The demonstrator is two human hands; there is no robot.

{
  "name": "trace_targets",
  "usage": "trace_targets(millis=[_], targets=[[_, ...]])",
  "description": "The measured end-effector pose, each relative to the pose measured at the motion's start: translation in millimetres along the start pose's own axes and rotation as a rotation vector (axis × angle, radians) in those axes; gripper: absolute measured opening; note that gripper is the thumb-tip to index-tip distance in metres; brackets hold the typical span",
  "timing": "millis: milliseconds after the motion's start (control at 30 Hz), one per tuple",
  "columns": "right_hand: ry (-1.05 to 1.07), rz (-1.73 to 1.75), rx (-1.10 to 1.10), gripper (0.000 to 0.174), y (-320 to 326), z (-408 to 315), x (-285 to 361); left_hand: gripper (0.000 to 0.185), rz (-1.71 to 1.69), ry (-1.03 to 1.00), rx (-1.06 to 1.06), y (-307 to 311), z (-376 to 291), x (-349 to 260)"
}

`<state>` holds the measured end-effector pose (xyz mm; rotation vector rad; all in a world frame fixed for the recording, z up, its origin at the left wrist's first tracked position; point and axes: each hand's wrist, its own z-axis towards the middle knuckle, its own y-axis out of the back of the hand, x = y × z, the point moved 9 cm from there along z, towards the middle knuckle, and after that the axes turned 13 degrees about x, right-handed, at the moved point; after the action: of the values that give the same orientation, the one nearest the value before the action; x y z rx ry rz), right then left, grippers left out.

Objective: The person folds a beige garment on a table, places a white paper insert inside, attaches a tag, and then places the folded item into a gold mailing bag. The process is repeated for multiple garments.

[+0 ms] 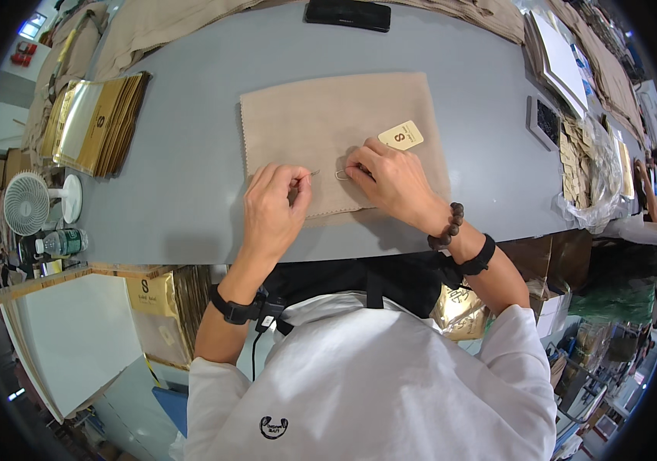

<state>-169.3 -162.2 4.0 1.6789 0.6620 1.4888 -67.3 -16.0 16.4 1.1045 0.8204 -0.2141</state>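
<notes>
A folded beige cloth (305, 127) with a zigzag-cut edge lies before me on the grey table. Over its lower left part, my left hand (276, 201) pinches a small thin piece (315, 172), perhaps a pin, between thumb and forefinger. My right hand (391, 181) is above the cloth's right half, fingertips closed on a thin pale loop (340, 174); whether it is cord or wire I cannot tell. A cream hang tag (402, 135) with printing rests on the cloth just beyond my right knuckles. The two hands are a short gap apart.
Gold-and-clear packaging sleeves (101, 124) are stacked at left, near a white fan (27, 203) and a plastic bottle (63, 242). A black phone (348, 14) lies at the far edge. On the right are a dark box (544, 123) and a plastic bag of tags (579, 167).
</notes>
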Motion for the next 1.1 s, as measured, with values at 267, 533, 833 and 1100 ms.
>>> trace_targets(millis=[267,533,833,1100], targets=[[0.071,0.13,-0.013,0.012,1.4,4.9,21.3,0.016,0.059,-0.108,0.026,-3.4,1.5,-8.7],[0.071,0.011,-0.13,0.015,2.6,-4.3,29.2,0.009,-0.404,0.239,-0.024,3.0,-17.2,27.3],[0.457,-0.094,-0.259,0.022,-6.5,-14.1,75.9,0.011,-1.01,0.526,0.232,-14.6,-43.1,60.1],[0.146,0.39,0.011,0.009,-22.0,7.5,53.1,0.019,-0.092,0.107,0.149,49.4,-54.9,57.7]])
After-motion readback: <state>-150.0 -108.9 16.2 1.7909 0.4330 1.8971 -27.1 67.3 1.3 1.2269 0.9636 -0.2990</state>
